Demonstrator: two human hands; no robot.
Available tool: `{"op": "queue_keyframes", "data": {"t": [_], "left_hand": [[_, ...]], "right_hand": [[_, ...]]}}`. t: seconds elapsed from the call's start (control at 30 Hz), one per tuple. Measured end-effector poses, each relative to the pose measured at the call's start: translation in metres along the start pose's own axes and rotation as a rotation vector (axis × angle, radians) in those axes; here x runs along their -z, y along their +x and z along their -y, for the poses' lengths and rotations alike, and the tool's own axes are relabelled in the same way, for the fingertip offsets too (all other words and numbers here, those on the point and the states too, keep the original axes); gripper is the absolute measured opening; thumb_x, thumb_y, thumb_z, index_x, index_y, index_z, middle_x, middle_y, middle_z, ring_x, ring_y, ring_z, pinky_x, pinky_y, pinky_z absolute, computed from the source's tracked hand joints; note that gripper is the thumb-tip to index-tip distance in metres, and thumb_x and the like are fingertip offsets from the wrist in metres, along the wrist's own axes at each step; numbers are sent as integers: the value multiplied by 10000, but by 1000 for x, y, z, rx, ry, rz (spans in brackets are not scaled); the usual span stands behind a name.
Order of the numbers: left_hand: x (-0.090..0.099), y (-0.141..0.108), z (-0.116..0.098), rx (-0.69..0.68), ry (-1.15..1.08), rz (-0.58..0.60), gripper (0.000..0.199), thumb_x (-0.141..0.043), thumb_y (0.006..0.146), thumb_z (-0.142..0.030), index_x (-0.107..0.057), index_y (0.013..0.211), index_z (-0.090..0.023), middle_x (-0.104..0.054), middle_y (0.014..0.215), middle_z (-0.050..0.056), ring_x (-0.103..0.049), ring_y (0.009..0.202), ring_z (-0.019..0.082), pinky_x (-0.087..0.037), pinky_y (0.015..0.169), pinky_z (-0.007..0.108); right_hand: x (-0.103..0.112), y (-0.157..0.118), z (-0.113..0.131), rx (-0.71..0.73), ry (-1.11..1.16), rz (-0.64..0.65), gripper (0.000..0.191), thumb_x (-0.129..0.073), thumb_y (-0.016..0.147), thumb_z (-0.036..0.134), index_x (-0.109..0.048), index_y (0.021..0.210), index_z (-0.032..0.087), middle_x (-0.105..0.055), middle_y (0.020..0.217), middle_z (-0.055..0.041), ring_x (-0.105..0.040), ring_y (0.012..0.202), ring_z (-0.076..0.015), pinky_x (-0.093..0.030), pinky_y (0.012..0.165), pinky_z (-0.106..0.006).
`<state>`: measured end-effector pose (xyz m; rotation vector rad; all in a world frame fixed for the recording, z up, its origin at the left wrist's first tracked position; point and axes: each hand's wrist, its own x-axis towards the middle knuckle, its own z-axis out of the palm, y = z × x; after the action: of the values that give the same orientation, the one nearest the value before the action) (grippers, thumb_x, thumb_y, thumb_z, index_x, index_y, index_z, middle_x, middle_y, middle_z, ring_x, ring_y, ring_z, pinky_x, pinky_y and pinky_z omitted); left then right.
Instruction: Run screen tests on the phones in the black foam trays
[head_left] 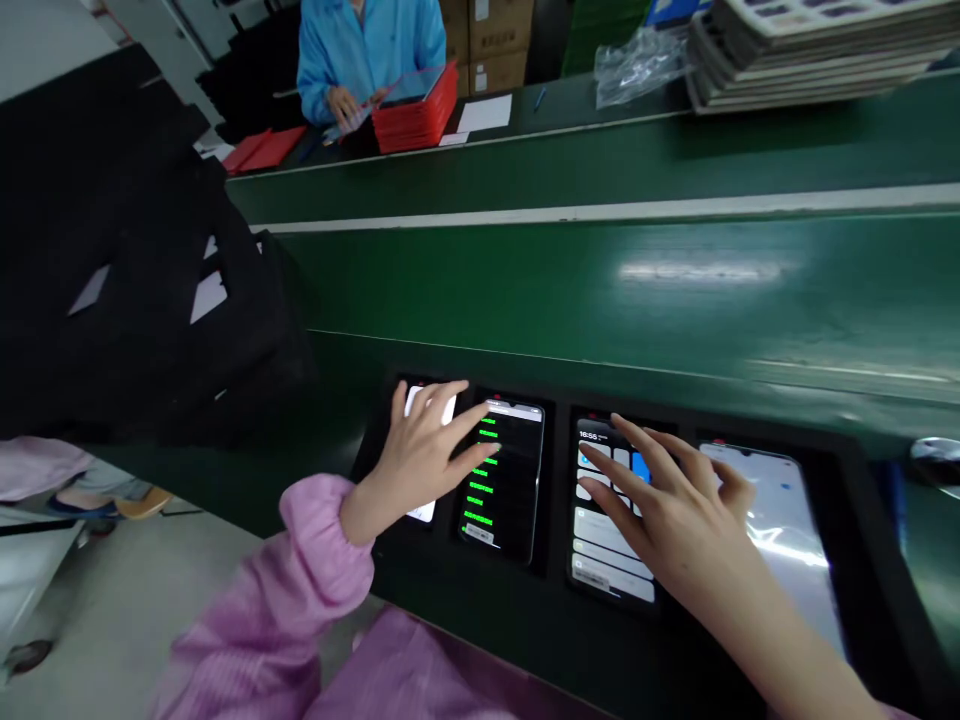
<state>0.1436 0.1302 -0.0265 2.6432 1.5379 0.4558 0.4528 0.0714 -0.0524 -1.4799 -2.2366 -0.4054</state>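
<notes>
Smartphones [504, 500] in tray [556, 580], under left hand [420, 465], right hand [667, 510]

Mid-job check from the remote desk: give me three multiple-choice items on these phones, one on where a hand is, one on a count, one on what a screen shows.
1. On which phone in the black tray do the fingertips of the right hand rest?
A. First from the left
B. Third from the left
C. Fourth from the left

2. How many phones lie in the tray?
A. Three
B. Four
C. Five

3. What does the second phone from the left show?
A. Green text on a dark screen
B. A plain white screen
C. Nothing, its screen is off

Answers:
1. B: the fingertips lie on the third phone.
2. B: four screens sit side by side in one row.
3. A: lines of green text glow against its dark screen.
</notes>
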Motion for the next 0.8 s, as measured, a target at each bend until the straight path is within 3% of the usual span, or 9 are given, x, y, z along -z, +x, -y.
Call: {"op": "queue_keyframes", "data": {"t": [0.1, 0.2, 0.37, 0.57, 0.7, 0.8], "left_hand": [[-4, 17, -12, -40, -33, 71, 483, -652, 1074, -625, -772, 1424, -314, -603, 1629, 157, -509, 1522, 432, -256, 1262, 923], [-2, 12, -8, -73, -75, 83, 404, -670, 1056, -645, -846, 1262, -344, -644, 1595, 112, -519, 1524, 417, -259, 1271, 913], [2, -1, -1, -6, -26, 27, 515, -654, 1061, -656, -785, 1394, -286, -651, 1568, 178, -525, 1498, 443, -257, 1233, 953], [-5, 2, -5, -49, -29, 56, 409, -741, 1039, -577, -799, 1365, -337, -660, 1567, 137, -551, 1490, 401, -250, 1280, 906], [-8, 2, -3, -63, -32, 65, 359, -755, 1035, -555, -829, 1307, -333, -659, 1574, 133, -555, 1494, 409, -258, 1265, 923], [-10, 0, -3, -63, -37, 66, 373, -759, 1030, -561, -826, 1321, -338, -663, 1570, 128, -547, 1502, 408, -249, 1278, 915]], "right_hand": [[-2, 0, 0, 7, -12, -5, 380, -480, 1191, 395, -828, 1223, 245, -674, 1514, -156, -661, 1271, -361, -371, 998, -524], [-3, 1, -1, 12, -13, -16, 382, -474, 1190, 386, -831, 1216, 250, -674, 1513, -151, -665, 1269, -357, -372, 1002, -523], [-3, 1, 1, 13, 6, -32, 411, -443, 1197, 384, -820, 1205, 221, -679, 1502, -163, -667, 1269, -370, -374, 985, -527], [-7, 4, 0, 35, 8, -64, 379, -461, 1188, 356, -807, 1203, 201, -697, 1474, -162, -678, 1213, -382, -385, 968, -530], [10, 6, 3, 52, 20, -99, 329, -488, 1178, 324, -779, 1212, 173, -702, 1458, -180, -684, 1192, -382, -391, 974, -545], [35, -7, 21, 101, 174, -111, 218, -579, 1150, 306, -753, 1202, 185, -756, 1350, -139, -692, 1129, -307, -431, 983, -496]]}}
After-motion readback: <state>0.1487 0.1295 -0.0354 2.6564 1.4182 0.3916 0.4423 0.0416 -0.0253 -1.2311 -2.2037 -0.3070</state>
